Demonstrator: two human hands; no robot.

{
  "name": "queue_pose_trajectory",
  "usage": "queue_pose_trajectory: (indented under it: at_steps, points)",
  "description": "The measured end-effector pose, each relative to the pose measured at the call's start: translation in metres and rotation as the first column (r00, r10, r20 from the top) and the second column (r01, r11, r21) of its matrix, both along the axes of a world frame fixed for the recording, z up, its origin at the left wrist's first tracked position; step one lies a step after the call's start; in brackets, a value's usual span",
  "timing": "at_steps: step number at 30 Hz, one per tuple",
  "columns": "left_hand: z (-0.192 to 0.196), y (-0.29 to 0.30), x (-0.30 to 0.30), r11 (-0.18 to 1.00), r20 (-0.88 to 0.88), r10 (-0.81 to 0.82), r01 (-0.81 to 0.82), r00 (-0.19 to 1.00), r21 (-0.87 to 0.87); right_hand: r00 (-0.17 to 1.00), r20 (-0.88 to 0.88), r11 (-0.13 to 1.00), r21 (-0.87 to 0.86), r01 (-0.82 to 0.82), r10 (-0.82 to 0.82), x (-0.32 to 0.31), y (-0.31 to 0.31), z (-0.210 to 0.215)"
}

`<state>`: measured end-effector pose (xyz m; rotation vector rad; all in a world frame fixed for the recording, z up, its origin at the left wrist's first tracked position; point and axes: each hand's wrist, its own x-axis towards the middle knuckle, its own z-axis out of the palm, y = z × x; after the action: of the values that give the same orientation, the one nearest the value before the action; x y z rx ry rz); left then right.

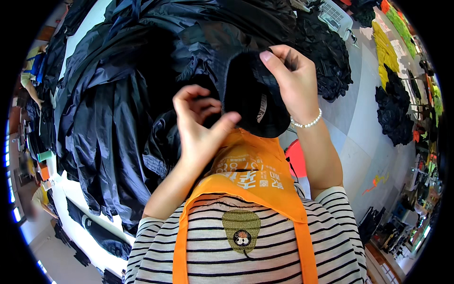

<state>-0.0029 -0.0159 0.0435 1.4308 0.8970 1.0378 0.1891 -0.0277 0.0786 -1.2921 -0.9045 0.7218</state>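
Note:
A black garment [246, 102] with a gathered, elastic-looking opening hangs in front of me, and a small white label [261, 108] shows inside it. My right hand [299, 78], with a beaded bracelet at the wrist, pinches the garment's upper right edge between thumb and fingers. At the opening's left side is my left hand [197, 124]. Its thumb stands apart from the half-curled, slightly blurred fingers, with nothing seen between them. Whether those fingers touch the cloth is unclear. My orange apron [257, 163] lies just below the garment.
A large heap of dark shiny garments [104, 104] covers the left and far side. More black cloth [331, 61] lies at far right by a white plastic basket [335, 18]. Yellow cloth [385, 47] and a black pile [395, 113] lie farther right. A person [33, 71] is at far left.

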Motion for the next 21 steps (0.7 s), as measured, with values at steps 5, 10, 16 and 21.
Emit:
queue_pose_trajectory:
  at_steps: [5,10,16,21]
  points:
    - [-0.038,-0.04,0.02,0.857,0.179,-0.23,0.286,0.957,-0.428,0.99,-0.085,0.99,0.079,0.118,-0.111,-0.017,0.025,-0.004]
    - [-0.044,-0.035,0.026,0.923,0.205,-0.143,0.205,0.968,-0.324,0.993,-0.085,0.994,0.061,0.09,-0.084,-0.032,0.034,-0.008]
    - [-0.006,-0.005,-0.007,0.978,0.383,0.06,0.023,0.922,-0.208,0.754,0.467,0.872,0.394,0.291,-0.463,-0.004,0.028,0.01]
    - [0.018,0.013,-0.03,0.988,0.247,-0.128,0.144,0.961,-0.047,0.614,0.788,0.886,0.243,-0.394,0.057,-0.045,0.002,0.036]
